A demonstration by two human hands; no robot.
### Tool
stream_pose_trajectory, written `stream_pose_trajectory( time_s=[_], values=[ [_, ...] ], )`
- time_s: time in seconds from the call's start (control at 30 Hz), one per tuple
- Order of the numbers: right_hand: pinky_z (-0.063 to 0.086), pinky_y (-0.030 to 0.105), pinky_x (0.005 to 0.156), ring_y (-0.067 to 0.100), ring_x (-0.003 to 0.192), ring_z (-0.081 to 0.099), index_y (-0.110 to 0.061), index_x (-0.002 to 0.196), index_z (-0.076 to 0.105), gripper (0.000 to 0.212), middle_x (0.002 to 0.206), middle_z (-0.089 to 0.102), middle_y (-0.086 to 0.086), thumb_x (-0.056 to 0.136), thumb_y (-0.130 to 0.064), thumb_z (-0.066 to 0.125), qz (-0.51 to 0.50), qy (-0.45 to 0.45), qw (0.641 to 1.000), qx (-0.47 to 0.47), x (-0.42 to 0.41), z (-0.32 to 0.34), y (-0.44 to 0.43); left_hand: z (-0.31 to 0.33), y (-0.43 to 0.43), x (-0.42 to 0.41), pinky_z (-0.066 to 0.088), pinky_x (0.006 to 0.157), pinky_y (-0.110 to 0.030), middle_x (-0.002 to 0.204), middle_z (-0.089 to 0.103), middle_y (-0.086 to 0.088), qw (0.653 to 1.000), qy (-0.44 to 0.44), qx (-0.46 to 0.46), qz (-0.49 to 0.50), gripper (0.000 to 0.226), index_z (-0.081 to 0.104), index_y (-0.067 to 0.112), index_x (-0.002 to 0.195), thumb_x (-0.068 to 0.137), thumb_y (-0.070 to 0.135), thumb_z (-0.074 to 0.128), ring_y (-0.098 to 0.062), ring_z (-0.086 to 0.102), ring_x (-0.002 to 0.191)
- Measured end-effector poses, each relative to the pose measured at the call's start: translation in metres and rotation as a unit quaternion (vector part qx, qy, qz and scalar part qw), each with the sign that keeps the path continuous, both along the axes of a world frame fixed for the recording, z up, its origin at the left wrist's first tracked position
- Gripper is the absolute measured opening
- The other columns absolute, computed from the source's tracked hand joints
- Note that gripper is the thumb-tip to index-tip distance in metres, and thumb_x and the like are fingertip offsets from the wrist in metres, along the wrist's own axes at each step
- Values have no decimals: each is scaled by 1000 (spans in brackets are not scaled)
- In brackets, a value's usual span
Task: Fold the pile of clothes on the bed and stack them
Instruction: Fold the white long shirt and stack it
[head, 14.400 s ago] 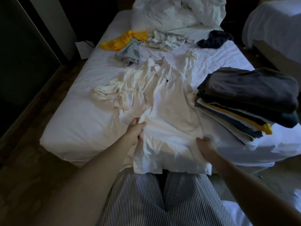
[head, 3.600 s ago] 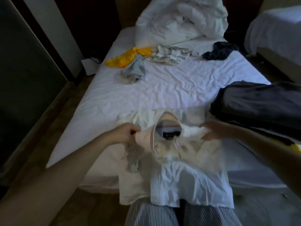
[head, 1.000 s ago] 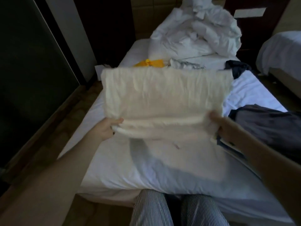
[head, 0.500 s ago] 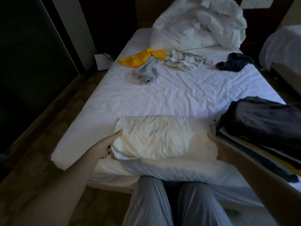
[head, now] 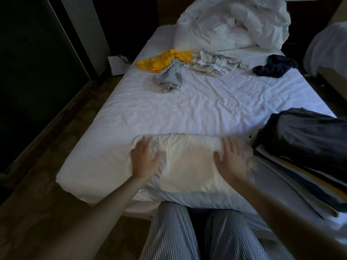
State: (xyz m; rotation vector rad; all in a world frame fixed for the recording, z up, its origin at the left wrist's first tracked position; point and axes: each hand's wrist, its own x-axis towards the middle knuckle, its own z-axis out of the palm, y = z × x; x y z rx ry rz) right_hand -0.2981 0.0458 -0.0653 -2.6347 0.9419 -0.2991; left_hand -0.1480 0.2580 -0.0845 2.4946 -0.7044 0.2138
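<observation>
Folded white shirt [head: 189,164] — beside stack [head: 304,139].

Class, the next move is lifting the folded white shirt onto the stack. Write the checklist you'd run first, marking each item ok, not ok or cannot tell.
1. White shirt folded into a compact rectangle: ok.
2. Left hand and right hand gripping its ends: not ok, both lie flat on top.
3. Stack of folded clothes right beside it: ok.
4. Stack steady: cannot tell, its right side is out of frame.
5. Shirt's underside tidy: cannot tell, hidden.
</observation>
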Motion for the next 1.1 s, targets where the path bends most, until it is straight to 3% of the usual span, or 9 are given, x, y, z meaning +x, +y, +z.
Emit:
stream_pose_trajectory(
  time_s=[0.1, 0.2, 0.27, 0.47, 0.6, 0.73, 0.9, 0.97, 1.1],
  values=[
    [-1, 39, 114, 28, 146, 9, -18, 148, 24, 87, 157, 17, 6, 75, -57, -3, 168, 48, 984, -29, 34, -4, 23, -1, -52, -23, 17, 114, -44, 156, 24, -6, 980, 22, 133, -148, 75, 29, 24, 148, 81, 52, 10, -26, 21, 144],
    [-4, 42, 116, 23, 147, -1, -23, 151, 12, 90, 159, 5, -1, 74, -63, -12, 185, 157, 969, -34, 50, -38, 19, -22, -79, -24, -10, 115, -46, 160, -6, 3, 939, 44, 286, -187, 88, 1, 30, 152, 68, 53, -13, -23, -9, 147],
    [2, 53, 112, 29, 145, 14, -32, 147, 20, 76, 157, 20, -2, 86, -64, -11, 175, 162, 967, -86, 46, -65, 4, -44, -81, -11, -14, 112, -55, 160, -10, 6, 927, 40, 330, -173, 82, -2, 42, 149, 72, 67, -13, -26, -14, 146],
    [10, 52, 110, 46, 123, 47, -36, 127, 56, 52, 135, 55, 6, 84, -57, 36, 80, 93, 987, -99, 55, -105, -14, -63, -80, 39, -8, 111, -62, 158, -12, 13, 942, 112, 310, -65, 62, -3, 57, 142, 86, 74, 18, -31, -11, 146],
    [11, 64, 107, 52, 129, 35, -34, 133, 51, 62, 141, 47, 14, 82, -57, 25, -46, 94, 994, -38, 67, -104, -39, -71, -73, 68, -4, 114, -57, 160, -2, 8, 952, 142, 271, -10, 62, 1, 55, 143, 88, 72, 22, -33, -4, 147],
    [5, 70, 105, 34, 143, 8, -43, 143, 28, 72, 158, 13, -1, 78, -61, 4, -46, 197, 979, 34, 60, -122, -80, -77, -68, 76, 1, 117, -44, 159, 12, 10, 966, 144, 213, 26, 58, 16, 47, 146, 91, 64, 19, -24, 4, 147],
    [11, 64, 107, 34, 137, 31, -15, 139, 44, 63, 148, 34, 19, 86, -41, 23, -150, 66, 986, -12, 57, -104, -66, -73, -70, 81, 1, 117, -41, 157, 21, 8, 973, 123, 188, 47, 55, 29, 35, 146, 94, 54, 23, -17, 11, 146],
    [20, 57, 106, 46, 122, 46, -3, 125, 56, 53, 130, 51, 29, 89, -33, 31, -80, -13, 992, -101, 56, -91, -43, -67, -75, 83, 3, 116, -40, 155, 27, 4, 979, 91, 184, 11, 70, 36, 29, 143, 84, 62, 19, -17, 16, 145],
    [36, 33, 65, 21, 69, 53, -16, 70, 59, 25, 69, 58, 4, 87, -29, 45, 246, -170, 951, -75, 34, -65, 38, -42, -119, 83, 12, 114, -35, 152, 33, 1, 974, 122, 147, -126, 91, 45, 22, 138, 67, 74, 23, -16, 24, 142]
  ],
)
